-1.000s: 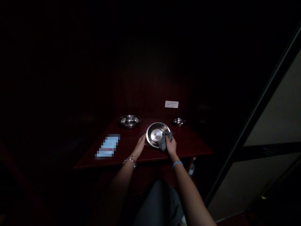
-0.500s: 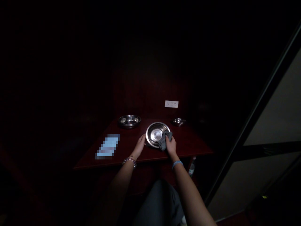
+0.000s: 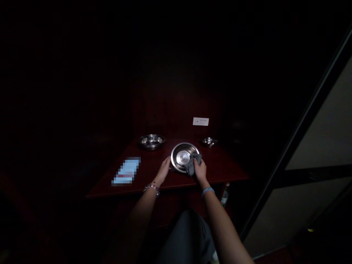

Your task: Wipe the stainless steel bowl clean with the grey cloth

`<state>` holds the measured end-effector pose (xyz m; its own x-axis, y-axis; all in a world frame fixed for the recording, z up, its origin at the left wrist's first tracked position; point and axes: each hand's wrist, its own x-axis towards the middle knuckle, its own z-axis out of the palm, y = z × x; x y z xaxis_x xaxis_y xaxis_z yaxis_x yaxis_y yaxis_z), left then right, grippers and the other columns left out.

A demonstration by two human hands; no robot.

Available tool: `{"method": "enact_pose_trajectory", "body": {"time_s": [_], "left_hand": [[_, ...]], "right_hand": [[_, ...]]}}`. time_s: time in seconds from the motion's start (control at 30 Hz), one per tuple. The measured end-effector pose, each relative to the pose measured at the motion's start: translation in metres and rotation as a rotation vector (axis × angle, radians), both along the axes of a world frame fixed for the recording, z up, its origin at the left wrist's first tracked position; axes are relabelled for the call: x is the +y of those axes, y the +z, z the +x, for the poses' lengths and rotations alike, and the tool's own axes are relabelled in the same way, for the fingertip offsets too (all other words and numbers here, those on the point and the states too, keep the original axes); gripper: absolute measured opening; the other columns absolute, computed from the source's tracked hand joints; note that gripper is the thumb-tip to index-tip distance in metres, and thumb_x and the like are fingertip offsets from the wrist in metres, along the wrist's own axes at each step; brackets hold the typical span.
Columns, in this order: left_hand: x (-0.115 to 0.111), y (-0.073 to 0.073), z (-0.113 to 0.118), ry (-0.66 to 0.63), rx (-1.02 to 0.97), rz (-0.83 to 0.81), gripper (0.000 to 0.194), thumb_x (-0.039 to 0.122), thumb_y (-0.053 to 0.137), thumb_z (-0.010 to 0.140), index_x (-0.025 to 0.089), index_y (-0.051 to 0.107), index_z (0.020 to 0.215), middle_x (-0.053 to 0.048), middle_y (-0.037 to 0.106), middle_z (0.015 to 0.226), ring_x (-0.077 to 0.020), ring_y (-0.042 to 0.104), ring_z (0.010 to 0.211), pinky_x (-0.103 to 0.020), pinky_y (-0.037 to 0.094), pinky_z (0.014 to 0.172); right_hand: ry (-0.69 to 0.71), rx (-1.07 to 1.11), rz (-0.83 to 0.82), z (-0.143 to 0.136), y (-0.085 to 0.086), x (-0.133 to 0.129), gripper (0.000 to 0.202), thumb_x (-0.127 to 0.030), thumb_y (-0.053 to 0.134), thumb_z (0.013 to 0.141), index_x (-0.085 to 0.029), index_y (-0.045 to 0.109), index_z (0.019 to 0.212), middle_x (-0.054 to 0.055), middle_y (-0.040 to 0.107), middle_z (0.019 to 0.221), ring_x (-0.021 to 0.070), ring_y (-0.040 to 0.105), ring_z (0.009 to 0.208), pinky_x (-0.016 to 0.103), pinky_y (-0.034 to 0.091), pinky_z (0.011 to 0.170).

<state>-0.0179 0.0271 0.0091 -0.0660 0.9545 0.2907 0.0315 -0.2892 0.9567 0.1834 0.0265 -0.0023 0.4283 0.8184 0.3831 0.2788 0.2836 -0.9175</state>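
A shiny steel bowl [image 3: 182, 156] is held tilted above the dark red table, its inside facing me. My left hand [image 3: 164, 169] grips the bowl's left edge, with the fingers partly hidden behind it. At the lower right rim, my right hand [image 3: 200, 169] is closed on a grey cloth [image 3: 189, 168], thumb on top, pressing it against the bowl.
On the dark red table [image 3: 148, 178] a larger steel dish [image 3: 151, 141] stands at the back left and a small steel bowl [image 3: 209, 142] at the back right. A blurred bright rectangle [image 3: 127, 171] lies left. A bottle [image 3: 224, 195] stands below the right edge.
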Motion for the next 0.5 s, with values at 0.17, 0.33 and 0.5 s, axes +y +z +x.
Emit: {"method": "enact_pose_trajectory", "body": {"time_s": [0.17, 0.33, 0.5], "left_hand": [[-0.0025, 0.0015, 0.0000, 0.002, -0.013, -0.006, 0.051, 0.053, 0.050, 0.091, 0.016, 0.068, 0.121, -0.013, 0.071, 0.120, -0.0216, 0.062, 0.092, -0.028, 0.044, 0.069], [-0.0039, 0.0031, 0.0005, -0.004, -0.024, -0.014, 0.049, 0.052, 0.051, 0.091, 0.016, 0.068, 0.121, -0.012, 0.070, 0.124, -0.0205, 0.061, 0.093, -0.027, 0.044, 0.070], [-0.0057, 0.0055, 0.0011, 0.005, -0.001, -0.010, 0.048, 0.053, 0.050, 0.092, 0.018, 0.069, 0.119, -0.010, 0.072, 0.119, -0.0205, 0.062, 0.092, -0.027, 0.045, 0.069]], "right_hand": [[0.007, -0.006, -0.003, 0.0003, -0.0004, 0.0010, 0.032, -0.043, 0.059, 0.089, -0.018, 0.075, 0.102, 0.012, 0.079, 0.104, 0.0256, 0.073, 0.097, 0.031, 0.053, 0.086], [0.009, -0.002, -0.012, 0.0003, -0.0005, 0.0008, 0.033, -0.044, 0.058, 0.090, -0.018, 0.074, 0.104, 0.013, 0.079, 0.107, 0.0260, 0.073, 0.099, 0.032, 0.052, 0.089], [0.022, 0.004, 0.002, 0.0002, 0.0013, -0.0013, 0.032, -0.043, 0.058, 0.089, -0.019, 0.074, 0.103, 0.012, 0.079, 0.104, 0.0249, 0.073, 0.097, 0.031, 0.053, 0.087]]}}
